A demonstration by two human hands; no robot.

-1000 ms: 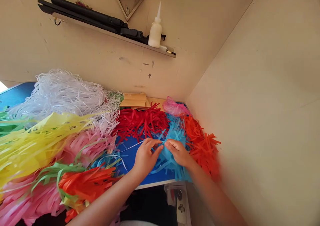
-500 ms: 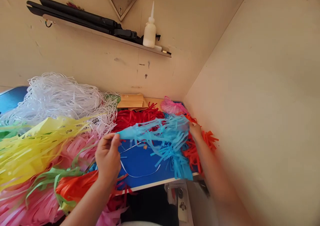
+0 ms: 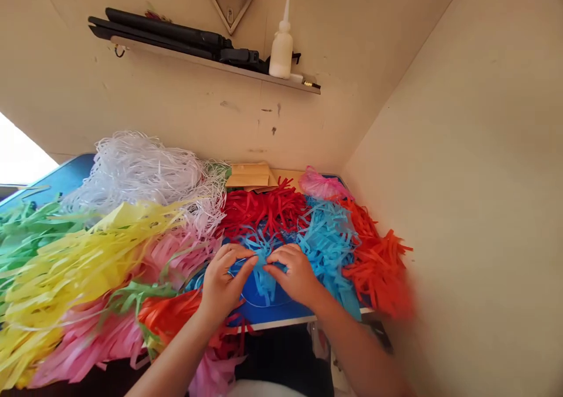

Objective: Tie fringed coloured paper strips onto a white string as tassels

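A small bunch of light-blue fringed tissue paper (image 3: 264, 284) is pinched at its middle between my two hands, above the blue tabletop (image 3: 272, 314). My left hand (image 3: 226, 277) grips it from the left with thumb and forefinger, and my right hand (image 3: 295, 275) does so from the right, fingertips nearly meeting. Strips fan out beyond and below the fingers. A thin pale string (image 3: 250, 301) curves over the tabletop beneath. Just right of my right hand lies a larger heap of blue fringe (image 3: 331, 238). Red fringe (image 3: 264, 209) lies beyond the hands.
Yellow fringe (image 3: 88, 262), pink fringe (image 3: 94, 338) and a white strand heap (image 3: 145, 168) cover the left side. Orange fringe (image 3: 378, 265) lies by the right wall. At the back are brown paper (image 3: 249, 175) and a pink bag (image 3: 323, 185). A shelf holds a glue bottle (image 3: 281, 54).
My hands, earlier spread wide with a long blue fringed piece stretched between them, have come together at the middle. The blue paper there is now a small bunch. The view has shifted left.
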